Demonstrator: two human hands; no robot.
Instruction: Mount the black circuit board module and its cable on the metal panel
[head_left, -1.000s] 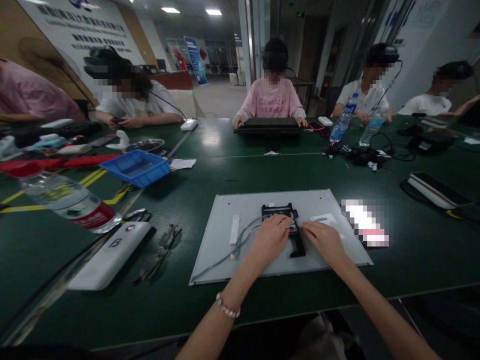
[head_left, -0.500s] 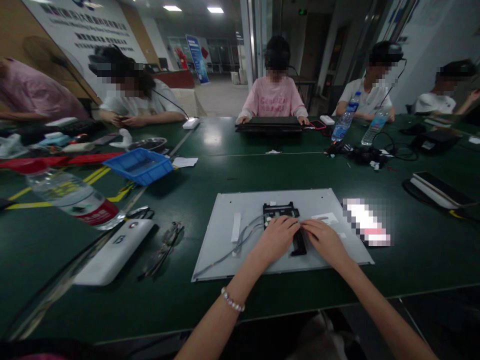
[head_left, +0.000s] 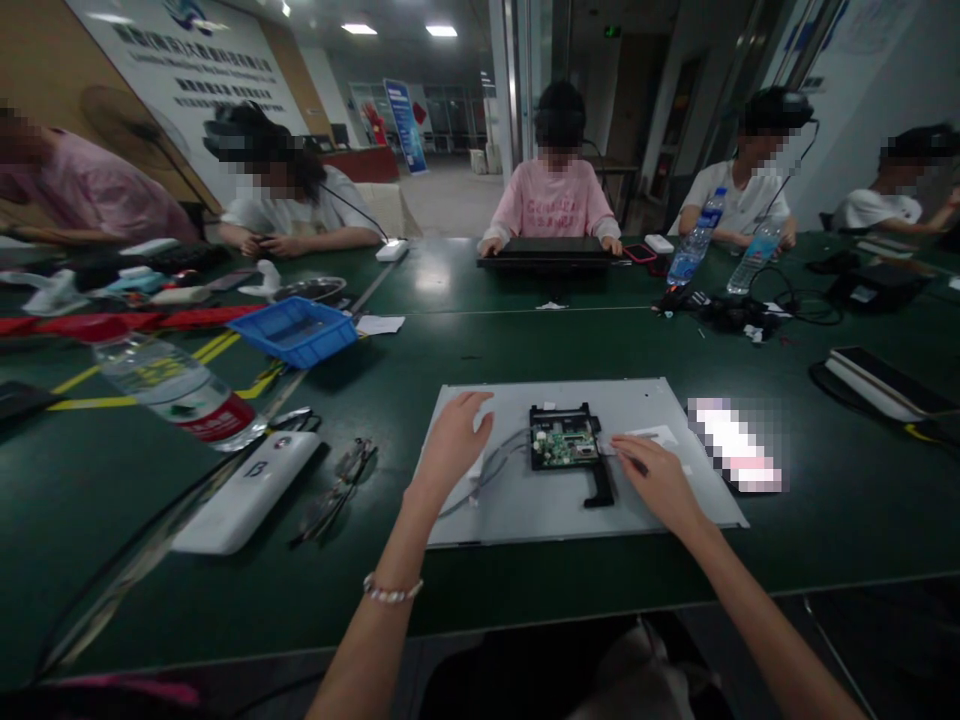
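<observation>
A green circuit board [head_left: 566, 446] sits in a black plastic frame [head_left: 598, 490] on a flat light-grey panel [head_left: 510, 525]. Over the panel's left part is my left hand [head_left: 452, 445], empty, with thumb and fingers apart. My right hand [head_left: 654, 478] is beside the frame's right edge, fingertips pinched together. Something small and dark shows by its fingers, too unclear to name. Thin grey cables [head_left: 504, 462] run from the board's left side, partly behind my left hand. White paper pieces [head_left: 660, 436] lie on the panel.
Left of the panel lie eyeglasses [head_left: 341, 485], a white power bank [head_left: 247, 495] and a tilted water bottle [head_left: 180, 390]. A blue tray [head_left: 296, 335] is farther back. A bright-screened phone [head_left: 735, 445] lies right of the panel. Several people sit across the green table [head_left: 465, 345].
My left hand has moved left off the board and opened, uncovering the green circuit board. My right hand stays beside the frame, slightly to the right. The camera view has shifted a little.
</observation>
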